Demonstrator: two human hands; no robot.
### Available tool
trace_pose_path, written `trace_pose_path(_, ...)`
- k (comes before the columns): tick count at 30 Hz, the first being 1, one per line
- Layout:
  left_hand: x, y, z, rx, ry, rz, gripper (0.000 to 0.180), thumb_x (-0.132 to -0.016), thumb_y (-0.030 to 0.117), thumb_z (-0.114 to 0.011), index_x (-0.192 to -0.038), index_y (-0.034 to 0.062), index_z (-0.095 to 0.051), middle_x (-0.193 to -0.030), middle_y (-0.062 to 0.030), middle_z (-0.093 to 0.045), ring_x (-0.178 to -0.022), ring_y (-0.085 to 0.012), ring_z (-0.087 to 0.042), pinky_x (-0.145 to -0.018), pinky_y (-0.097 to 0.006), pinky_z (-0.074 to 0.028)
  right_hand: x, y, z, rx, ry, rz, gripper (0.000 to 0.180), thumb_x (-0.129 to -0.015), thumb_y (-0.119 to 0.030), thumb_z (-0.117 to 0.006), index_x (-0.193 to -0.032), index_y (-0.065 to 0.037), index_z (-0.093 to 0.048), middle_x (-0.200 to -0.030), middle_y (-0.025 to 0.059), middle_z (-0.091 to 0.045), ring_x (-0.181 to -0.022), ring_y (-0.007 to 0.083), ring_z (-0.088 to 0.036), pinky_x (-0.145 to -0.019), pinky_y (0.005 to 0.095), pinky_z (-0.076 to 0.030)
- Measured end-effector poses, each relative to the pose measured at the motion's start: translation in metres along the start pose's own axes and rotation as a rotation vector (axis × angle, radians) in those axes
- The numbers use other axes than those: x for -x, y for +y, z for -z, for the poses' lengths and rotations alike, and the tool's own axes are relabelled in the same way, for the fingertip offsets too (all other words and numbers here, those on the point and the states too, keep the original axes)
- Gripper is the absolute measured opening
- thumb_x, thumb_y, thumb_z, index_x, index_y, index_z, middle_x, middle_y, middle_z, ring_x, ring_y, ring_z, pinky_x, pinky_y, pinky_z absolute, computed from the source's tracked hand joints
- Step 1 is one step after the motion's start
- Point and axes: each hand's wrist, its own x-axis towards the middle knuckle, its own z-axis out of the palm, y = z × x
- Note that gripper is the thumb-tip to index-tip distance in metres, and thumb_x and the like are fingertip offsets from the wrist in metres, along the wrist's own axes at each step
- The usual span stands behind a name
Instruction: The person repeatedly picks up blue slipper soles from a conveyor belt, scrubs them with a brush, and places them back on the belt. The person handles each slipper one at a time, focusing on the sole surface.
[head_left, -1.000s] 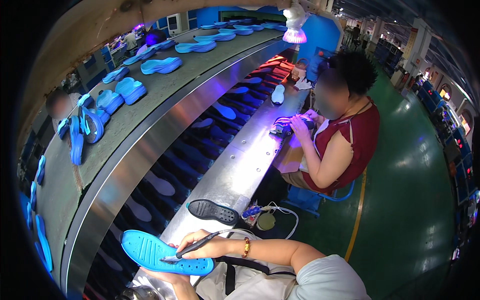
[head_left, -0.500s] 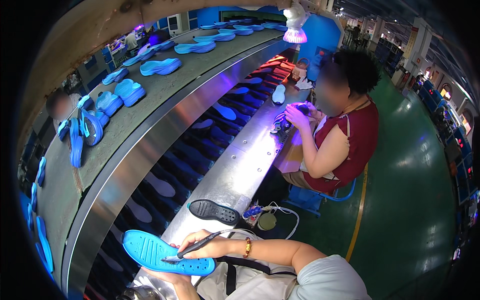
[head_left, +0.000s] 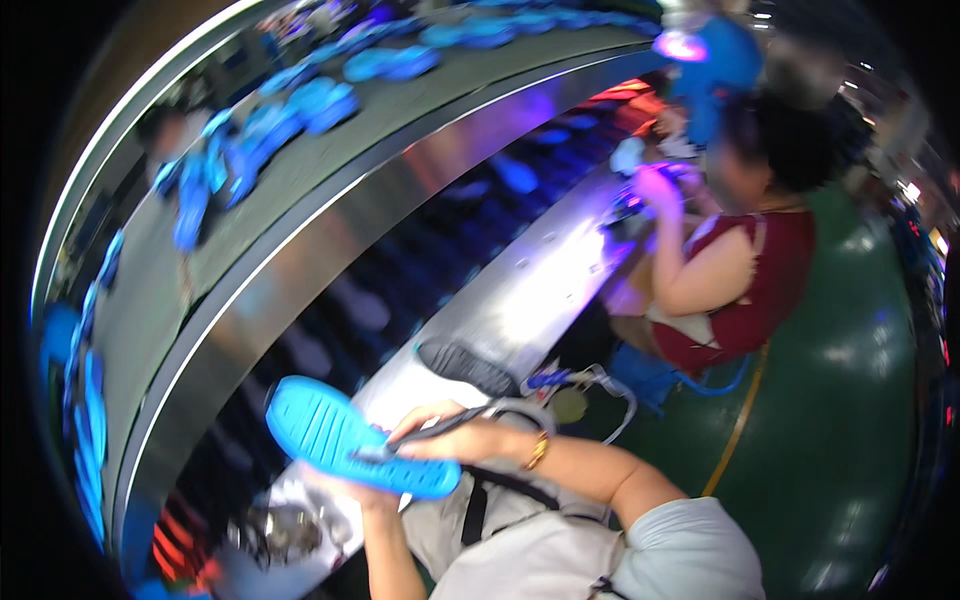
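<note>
The left hand (head_left: 365, 492) is supporting a bright blue ribbed rubber shoe sole (head_left: 350, 438) from below. The right hand (head_left: 455, 438) is gripping a slim dark pen-shaped tool (head_left: 440, 428) against its surface. A dark grey sole (head_left: 465, 367) is lying on the steel bench (head_left: 520, 300) just beyond.

Ribbed matt blue foam sole (head_left: 355, 445), glossy steel bench (head_left: 520, 310), dull grey conveyor belt (head_left: 300, 175)

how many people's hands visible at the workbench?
4, blurred: the wearer's left hand under the blue sole, right hand holding a brush on it; a co-worker's two hands farther along. More may be hidden.
</note>
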Motion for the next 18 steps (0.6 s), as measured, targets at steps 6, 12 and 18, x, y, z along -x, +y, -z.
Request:
trace_pose_path(6,-0.005,0.004,0.007,0.084,-0.126,0.194,0.093,-0.073,0.080,-0.017,-0.118,0.0021,-0.042,-0.088,-0.0213,-0.059,-0.073,-0.0346,-0.059,-0.069,-0.045,-0.051,0.008,-0.011,-0.001,0.137,-0.052,0.126,0.017,-0.072,-0.007,-0.069,-0.088,0.000,-0.066,-0.086,0.0108,-0.066,-0.082,0.0160,-0.061,-0.076,0.0281,-0.047)
trace_pose_path(12,-0.008,0.010,0.015,0.150,-0.372,0.071,0.103,-0.068,0.084,-0.006,-0.114,0.0009,-0.046,-0.089,-0.0227,-0.059,-0.078,-0.0339,-0.059,-0.072,-0.045,-0.049,0.007,-0.018,0.002,0.192,0.030,0.135,0.020,-0.071,-0.002,-0.068,-0.090,-0.001,-0.066,-0.088,0.0132,-0.065,-0.084,0.0194,-0.061,-0.077,0.0286,-0.047)
trace_pose_path(18,-0.009,0.012,0.019,0.237,-0.452,-0.001,0.101,-0.069,0.084,-0.008,-0.113,0.0018,-0.047,-0.089,-0.0231,-0.058,-0.078,-0.0357,-0.058,-0.073,-0.047,-0.048,0.015,-0.030,0.006,0.111,-0.388,0.206,0.020,-0.069,-0.003,-0.071,-0.088,-0.003,-0.067,-0.086,0.0089,-0.066,-0.085,0.0195,-0.061,-0.079,0.0307,-0.047)
